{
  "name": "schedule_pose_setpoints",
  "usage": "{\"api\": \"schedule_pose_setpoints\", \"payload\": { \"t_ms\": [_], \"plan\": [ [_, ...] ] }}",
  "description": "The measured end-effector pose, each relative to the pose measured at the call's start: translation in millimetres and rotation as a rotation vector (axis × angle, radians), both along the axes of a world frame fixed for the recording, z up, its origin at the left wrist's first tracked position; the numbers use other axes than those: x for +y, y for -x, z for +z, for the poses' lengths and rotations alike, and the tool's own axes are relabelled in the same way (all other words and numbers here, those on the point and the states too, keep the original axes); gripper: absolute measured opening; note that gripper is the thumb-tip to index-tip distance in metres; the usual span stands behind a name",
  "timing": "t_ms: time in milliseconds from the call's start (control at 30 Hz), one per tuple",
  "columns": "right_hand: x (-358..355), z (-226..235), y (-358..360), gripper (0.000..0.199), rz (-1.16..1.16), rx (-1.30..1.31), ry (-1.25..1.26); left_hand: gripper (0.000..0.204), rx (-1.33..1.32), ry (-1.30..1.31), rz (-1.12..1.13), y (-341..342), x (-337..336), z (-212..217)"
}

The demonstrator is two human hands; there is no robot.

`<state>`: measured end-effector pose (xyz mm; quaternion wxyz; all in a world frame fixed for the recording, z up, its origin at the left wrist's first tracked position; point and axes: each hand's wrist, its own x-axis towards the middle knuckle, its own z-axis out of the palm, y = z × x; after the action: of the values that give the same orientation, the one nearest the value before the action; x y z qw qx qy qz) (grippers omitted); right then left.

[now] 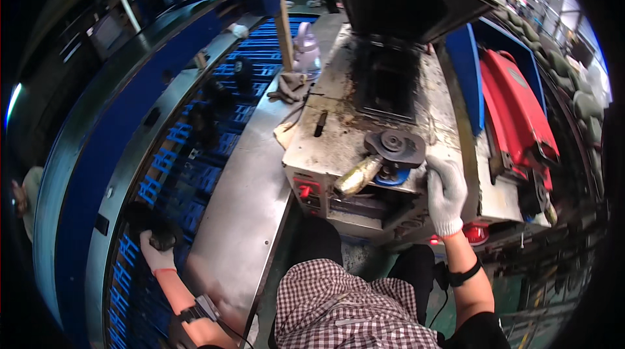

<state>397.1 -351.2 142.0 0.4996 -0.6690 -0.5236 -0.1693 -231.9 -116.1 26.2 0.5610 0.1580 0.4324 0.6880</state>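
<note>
My left hand [158, 254], in a white glove, reaches over the blue-slatted conveyor on the left. Its fingers close around a black rounded piece [163, 239], whose exact kind is too dark to make out. At the front right corner of the machine rests my right hand [447, 196], also gloved, with its fingers loosely bent and nothing visible in them. Just left of that hand lies a dark grey metal part [392, 146] with a round boss. A handle wrapped in shiny yellowish material [359, 176] sticks out from it toward me, above a blue piece [395, 178].
The machine [319, 147] has a raised lid [403, 4] and a red switch [305, 189]. Beside it on the right sits a red cover [517, 101] in a blue bin [465, 69]. A metal ledge [228, 199] borders the conveyor [146, 189]; a purple jug [306, 53] and gloves [290, 87] lie beyond.
</note>
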Motion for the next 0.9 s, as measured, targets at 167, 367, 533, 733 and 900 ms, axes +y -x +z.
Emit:
{"api": "schedule_pose_setpoints", "payload": {
  "t_ms": [167, 367, 533, 733, 900],
  "plan": [
    [25, 49, 48, 0.034, 0.287, -0.093, -0.156, 0.063, -0.258, -0.277, -0.394, -118, -23, 86],
    [58, 91, 91, 0.081, 0.772, 0.204, 0.196, 0.082, -0.398, -0.489, -0.961, -318, -49, 159],
    [86, 96, 83, 0.080, 0.546, 0.510, 0.102, 0.043, -0.421, -0.363, -1.187, -399, -18, 188],
    [157, 109, -52, 0.064, 0.249, 0.573, 0.049, 0.077, 0.180, -0.842, -0.919, -452, -10, 230],
    [207, 89, -76, 0.064, -0.125, 0.052, 0.528, 0.084, 0.192, -0.969, -0.842, -435, -26, 276]
  ]
}}
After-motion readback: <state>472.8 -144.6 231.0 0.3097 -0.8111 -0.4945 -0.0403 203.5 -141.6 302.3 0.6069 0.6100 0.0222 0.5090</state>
